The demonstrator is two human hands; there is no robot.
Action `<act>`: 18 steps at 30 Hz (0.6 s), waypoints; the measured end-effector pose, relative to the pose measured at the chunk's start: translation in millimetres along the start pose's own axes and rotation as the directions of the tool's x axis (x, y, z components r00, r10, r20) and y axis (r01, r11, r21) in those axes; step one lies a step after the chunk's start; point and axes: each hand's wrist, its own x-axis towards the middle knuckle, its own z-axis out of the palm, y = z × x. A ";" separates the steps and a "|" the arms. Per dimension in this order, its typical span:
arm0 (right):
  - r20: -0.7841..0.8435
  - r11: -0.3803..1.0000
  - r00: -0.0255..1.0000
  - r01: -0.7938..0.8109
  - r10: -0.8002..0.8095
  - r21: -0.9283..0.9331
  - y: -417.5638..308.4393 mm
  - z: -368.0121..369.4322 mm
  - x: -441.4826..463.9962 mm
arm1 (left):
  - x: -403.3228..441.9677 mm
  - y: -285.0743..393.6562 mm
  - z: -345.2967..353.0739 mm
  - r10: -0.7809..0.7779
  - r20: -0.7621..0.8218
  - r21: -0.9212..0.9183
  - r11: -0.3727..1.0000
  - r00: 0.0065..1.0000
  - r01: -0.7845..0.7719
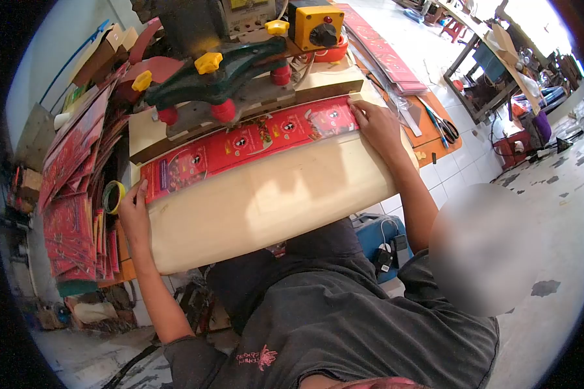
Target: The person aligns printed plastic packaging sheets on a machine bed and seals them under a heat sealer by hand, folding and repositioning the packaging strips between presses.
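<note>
The left hand (135,211) at nine o'clock and right hand (377,124) at two grasp the red strip's (240,144) ends. This probably keeps it straight on the board (227,214).

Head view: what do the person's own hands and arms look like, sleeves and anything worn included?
The left hand and right hand are bare, with no gloves or watch visible. The forearms are bare too. The dark grey T-shirt has short, loose sleeves, with no markings visible on them; a small reddish print sits on its chest.
</note>
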 end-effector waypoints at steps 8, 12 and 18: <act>0.056 0.991 0.995 -0.086 0.081 0.102 -8.3 -3.6 0.4 | -4.4 5.9 -1.6 -0.006 -0.032 0.068 0.998 0.999 0.008; 0.030 0.992 1.000 -0.004 0.000 0.129 -13.0 -8.4 -0.3 | -0.4 -13.2 5.2 0.021 -0.077 0.019 1.000 0.997 -0.020; 0.071 0.994 0.997 -0.043 0.037 0.096 -5.3 -4.5 2.7 | 2.3 -13.3 8.6 0.026 -0.129 0.057 0.998 0.991 -0.019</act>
